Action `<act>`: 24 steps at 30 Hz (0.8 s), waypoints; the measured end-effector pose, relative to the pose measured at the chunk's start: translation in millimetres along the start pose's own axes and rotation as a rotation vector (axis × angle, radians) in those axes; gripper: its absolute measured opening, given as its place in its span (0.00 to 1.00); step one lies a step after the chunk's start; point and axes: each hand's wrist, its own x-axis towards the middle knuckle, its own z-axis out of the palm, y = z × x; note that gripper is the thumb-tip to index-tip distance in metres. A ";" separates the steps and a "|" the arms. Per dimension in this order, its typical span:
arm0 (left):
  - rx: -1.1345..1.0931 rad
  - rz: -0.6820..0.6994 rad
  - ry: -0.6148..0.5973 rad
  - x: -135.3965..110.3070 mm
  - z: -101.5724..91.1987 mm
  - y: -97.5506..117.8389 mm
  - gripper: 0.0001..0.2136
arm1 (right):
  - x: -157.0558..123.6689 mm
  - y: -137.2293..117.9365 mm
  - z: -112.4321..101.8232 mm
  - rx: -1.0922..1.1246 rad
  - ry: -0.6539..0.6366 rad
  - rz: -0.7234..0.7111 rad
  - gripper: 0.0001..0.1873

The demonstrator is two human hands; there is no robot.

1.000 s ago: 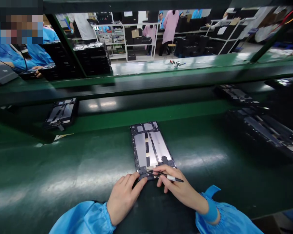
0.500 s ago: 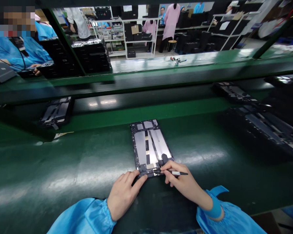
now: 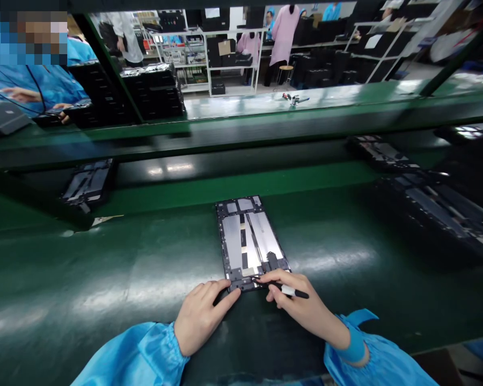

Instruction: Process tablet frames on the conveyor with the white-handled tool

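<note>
An opened tablet chassis (image 3: pixel 247 241) with silver panels lies lengthwise on the green bench in front of me. My left hand (image 3: pixel 201 313) rests on the bench at the tablet's near left corner, fingers stretched out and pressing the edge. My right hand (image 3: pixel 301 305) is closed round a thin black-and-white pen-like tool (image 3: pixel 284 289). The tool's tip touches the tablet's near end. Both my sleeves are light blue.
Another open tablet (image 3: pixel 86 185) lies on the conveyor strip at the left, and more lie at the right (image 3: pixel 438 206). A raised green shelf (image 3: pixel 265 120) runs across behind. A person in blue (image 3: pixel 36 88) works at the far left; others stand by racks at the back.
The right hand and tool shifted slightly along the tablet's near end. The left hand stayed at the corner. The tablet on the left conveyor strip drifted a little leftward.
</note>
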 end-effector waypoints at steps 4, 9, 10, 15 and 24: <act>-0.005 -0.014 -0.002 0.7 1.1 0.9 0.14 | -3.6 3.7 -2.1 -0.033 0.004 -0.010 0.10; 0.009 -0.011 -0.012 0.4 2.4 1.4 0.14 | -4.3 2.2 -2.0 -0.079 0.012 -0.075 0.09; 0.014 -0.011 -0.016 0.2 2.8 1.7 0.15 | -4.5 1.6 -1.6 -0.088 0.008 -0.101 0.09; 0.024 -0.014 -0.026 0.4 3.0 2.5 0.15 | -7.6 2.2 0.5 -0.065 0.006 -0.168 0.09; -0.021 0.005 0.049 0.5 -0.3 -0.2 0.13 | -3.1 0.3 9.8 0.102 -0.036 0.021 0.08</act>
